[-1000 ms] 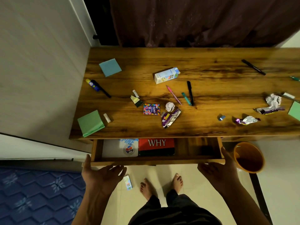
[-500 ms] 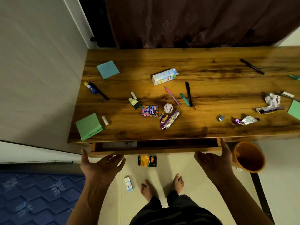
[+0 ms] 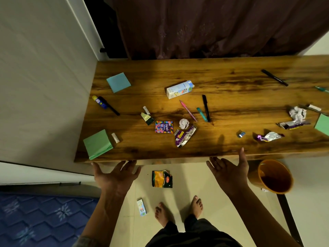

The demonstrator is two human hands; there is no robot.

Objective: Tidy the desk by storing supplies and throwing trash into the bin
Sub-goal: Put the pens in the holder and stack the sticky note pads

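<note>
Two hands at the brown wooden tabletop (image 3: 231, 82) edge | our left hand (image 3: 115, 177) and right hand (image 3: 229, 173), fingers spread, hold nothing | purple foil wrapper (image 3: 184, 136), long axis diagonal, lies just beyond, between both hands | orange plastic bin (image 3: 275, 176) nearer our right

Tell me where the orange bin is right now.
In the head view, the orange bin stands on the floor below the desk's front edge, just right of the right hand.
</note>
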